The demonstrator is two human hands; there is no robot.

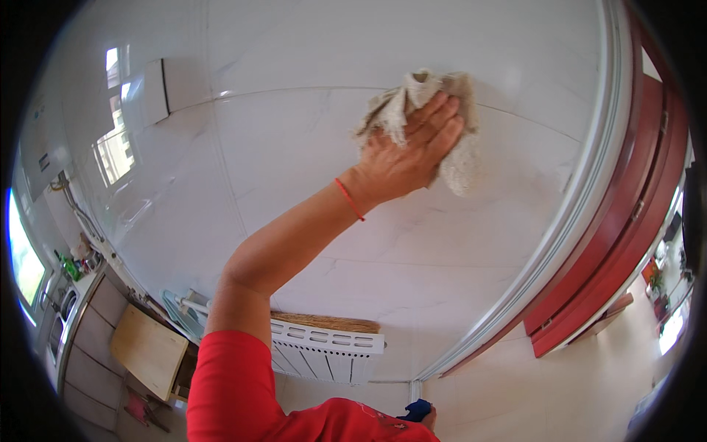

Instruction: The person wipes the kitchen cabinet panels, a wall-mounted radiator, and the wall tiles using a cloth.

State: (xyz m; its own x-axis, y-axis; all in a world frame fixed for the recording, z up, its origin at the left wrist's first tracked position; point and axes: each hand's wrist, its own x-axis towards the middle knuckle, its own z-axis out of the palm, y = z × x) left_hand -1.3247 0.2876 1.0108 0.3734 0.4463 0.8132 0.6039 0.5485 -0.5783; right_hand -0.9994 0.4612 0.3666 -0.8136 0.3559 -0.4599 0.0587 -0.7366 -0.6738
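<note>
My left hand [414, 146] presses a frayed beige cloth [461, 168] flat against the white marble-patterned tile wall [309, 160]. Its fingers point up and to the right, over the bunched fabric. A red cord bracelet [349, 200] circles the wrist, and the sleeve is red. Low in the picture, beside my body, a small part of my right hand [429, 418] shows at a dark blue cloth [417, 410], which it appears to hold. Most of that hand is hidden by my shirt.
A white radiator [326, 351] stands below, with straw-like bristles [326, 322] behind its top. A white door frame [552, 243] and a red door [607, 221] are on the right. To the left are a wooden table [149, 348], a sink counter [83, 287] and pipes [83, 207].
</note>
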